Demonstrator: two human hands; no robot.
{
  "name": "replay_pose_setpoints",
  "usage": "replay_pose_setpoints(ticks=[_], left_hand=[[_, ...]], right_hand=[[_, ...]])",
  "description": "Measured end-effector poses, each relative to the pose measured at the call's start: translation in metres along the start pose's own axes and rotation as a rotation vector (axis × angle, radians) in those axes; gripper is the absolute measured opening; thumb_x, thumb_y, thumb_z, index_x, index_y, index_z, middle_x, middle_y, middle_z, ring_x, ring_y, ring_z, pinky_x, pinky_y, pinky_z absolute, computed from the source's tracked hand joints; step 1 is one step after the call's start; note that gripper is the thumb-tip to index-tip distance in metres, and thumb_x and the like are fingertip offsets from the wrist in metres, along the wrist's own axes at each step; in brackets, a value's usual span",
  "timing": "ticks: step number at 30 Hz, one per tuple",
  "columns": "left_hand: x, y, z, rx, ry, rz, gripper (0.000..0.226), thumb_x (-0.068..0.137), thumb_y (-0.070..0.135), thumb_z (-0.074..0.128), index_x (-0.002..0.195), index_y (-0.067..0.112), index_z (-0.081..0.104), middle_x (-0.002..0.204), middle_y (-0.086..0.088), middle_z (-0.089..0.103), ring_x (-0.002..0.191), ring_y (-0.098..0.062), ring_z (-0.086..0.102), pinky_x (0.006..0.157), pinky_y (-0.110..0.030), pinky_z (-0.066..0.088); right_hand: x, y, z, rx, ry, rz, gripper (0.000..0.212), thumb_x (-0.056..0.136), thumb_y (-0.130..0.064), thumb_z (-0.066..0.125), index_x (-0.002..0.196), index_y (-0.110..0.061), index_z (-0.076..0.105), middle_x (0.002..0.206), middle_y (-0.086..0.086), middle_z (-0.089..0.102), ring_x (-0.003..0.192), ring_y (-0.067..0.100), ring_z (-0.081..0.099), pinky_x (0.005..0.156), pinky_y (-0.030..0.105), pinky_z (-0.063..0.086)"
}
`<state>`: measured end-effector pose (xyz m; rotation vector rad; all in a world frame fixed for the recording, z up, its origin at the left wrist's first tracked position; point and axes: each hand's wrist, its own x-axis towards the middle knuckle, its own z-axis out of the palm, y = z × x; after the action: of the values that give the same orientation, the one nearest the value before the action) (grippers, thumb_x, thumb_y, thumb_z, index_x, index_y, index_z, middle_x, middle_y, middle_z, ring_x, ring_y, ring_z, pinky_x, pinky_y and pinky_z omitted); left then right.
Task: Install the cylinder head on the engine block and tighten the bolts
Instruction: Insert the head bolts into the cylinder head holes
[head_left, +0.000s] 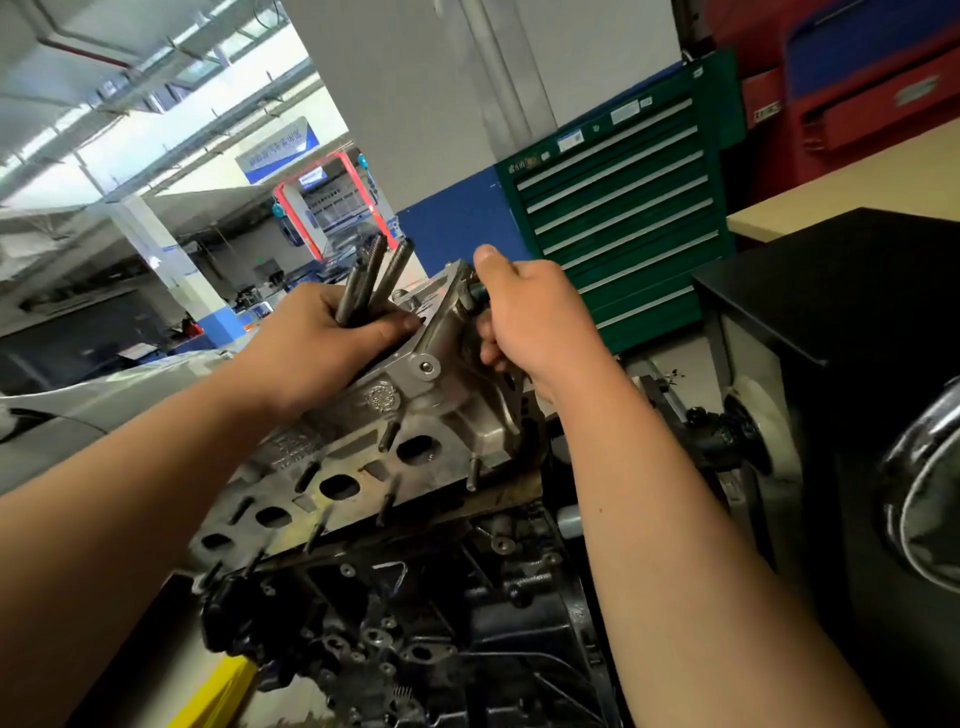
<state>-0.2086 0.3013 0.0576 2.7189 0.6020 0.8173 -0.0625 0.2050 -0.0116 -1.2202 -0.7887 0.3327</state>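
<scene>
L hand (317, 345) fingers clamp bolt bundle (372, 275); R hand (535, 317) fingers curled round cyl head (415, 415) end, atop engine block (441, 623).

Silver cylinder head (441, 415) sits on dark engine block (415, 623), long bolts (371, 278) bunched above.

The cylinder head (415, 415) sits on the engine block (441, 623) (tool cabinet (623, 208) behind, to the right).

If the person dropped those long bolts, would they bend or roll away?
Probably roll: the bolts look like round rods. Bending seems unlikely; they look like thick dark steel. Several together fill the left hand, so likely heavy.
</scene>
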Motion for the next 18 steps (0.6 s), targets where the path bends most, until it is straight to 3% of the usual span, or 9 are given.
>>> replay_pose_setpoints(ticks=[2, 7, 10, 14, 18], left_hand=[[0.0, 0.001, 0.003, -0.005, -0.018, 0.002, 0.008, 0.081, 0.041, 0.071, 0.074, 0.037, 0.072, 0.065, -0.005, 0.065, 0.056, -0.004, 0.05, 0.063, -0.027, 0.044], [0.001, 0.002, 0.014, -0.027, -0.023, -0.019, 0.017, 0.079, 0.044, 0.071, 0.078, 0.027, 0.073, 0.078, -0.017, 0.067, 0.06, -0.009, 0.05, 0.064, -0.027, 0.043], [0.0, 0.004, 0.019, -0.03, -0.012, -0.028, 0.008, 0.079, 0.042, 0.072, 0.072, 0.04, 0.072, 0.074, -0.008, 0.068, 0.055, -0.003, 0.051, 0.062, -0.024, 0.043], [-0.001, 0.006, 0.023, -0.036, 0.025, -0.032, 0.02, 0.08, 0.039, 0.072, 0.065, 0.051, 0.07, 0.061, 0.018, 0.066, 0.052, 0.009, 0.053, 0.061, -0.021, 0.041], [-0.003, 0.007, 0.025, -0.072, 0.036, -0.05, 0.02, 0.08, 0.037, 0.072, 0.065, 0.051, 0.071, 0.062, 0.021, 0.067, 0.052, 0.011, 0.055, 0.056, -0.011, 0.042]], right_hand=[[0.001, 0.003, -0.003, 0.008, 0.001, 0.018, 0.047, 0.098, -0.044, 0.04, 0.07, -0.01, 0.055, 0.042, 0.0, 0.055, 0.039, 0.014, 0.056, 0.042, 0.025, 0.041], [0.001, 0.011, -0.007, 0.04, 0.026, 0.061, 0.048, 0.099, -0.039, 0.039, 0.087, 0.003, 0.059, 0.043, -0.001, 0.05, 0.037, 0.013, 0.053, 0.035, 0.019, 0.038], [0.0, 0.014, -0.008, 0.029, 0.031, 0.078, 0.046, 0.099, -0.041, 0.038, 0.093, 0.0, 0.06, 0.04, -0.004, 0.05, 0.037, 0.012, 0.054, 0.036, 0.02, 0.038], [-0.001, 0.018, -0.009, 0.035, 0.037, 0.076, 0.046, 0.099, -0.04, 0.038, 0.083, -0.003, 0.059, 0.04, -0.004, 0.05, 0.035, 0.012, 0.053, 0.034, 0.018, 0.036], [-0.002, 0.022, -0.009, 0.023, 0.043, 0.073, 0.044, 0.1, -0.039, 0.038, 0.074, -0.009, 0.055, 0.041, -0.001, 0.05, 0.035, 0.013, 0.053, 0.033, 0.017, 0.036]])
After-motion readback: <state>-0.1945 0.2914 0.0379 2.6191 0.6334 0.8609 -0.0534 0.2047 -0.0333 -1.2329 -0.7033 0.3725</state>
